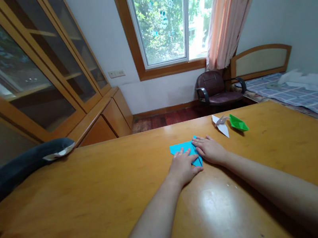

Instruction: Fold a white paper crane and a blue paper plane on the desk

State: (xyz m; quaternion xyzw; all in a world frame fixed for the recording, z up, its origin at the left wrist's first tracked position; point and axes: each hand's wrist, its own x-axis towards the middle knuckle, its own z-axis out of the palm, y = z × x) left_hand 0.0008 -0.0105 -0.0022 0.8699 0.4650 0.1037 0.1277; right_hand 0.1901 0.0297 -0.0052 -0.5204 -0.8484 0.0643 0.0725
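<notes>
A folded sheet of blue paper (177, 147) lies flat on the wooden table (100, 208). My left hand (183, 167) rests on top of it with the fingers spread, covering its lower middle. On the paper's right edge, my right hand (209, 149) presses down with its fingers stretched out toward the left. Parts of the paper are hidden under both hands, so its full shape does not show. Beyond my right hand stand a white folded paper crane (222, 126) and a green paper boat (238, 123), close beside each other.
A dark, curved stuffed object (24, 168) reaches over the table's left edge. Behind the table are a glass-door cabinet (46, 52), a maroon armchair (214, 86) and, on the right, a bed (307, 87) with a checked cover.
</notes>
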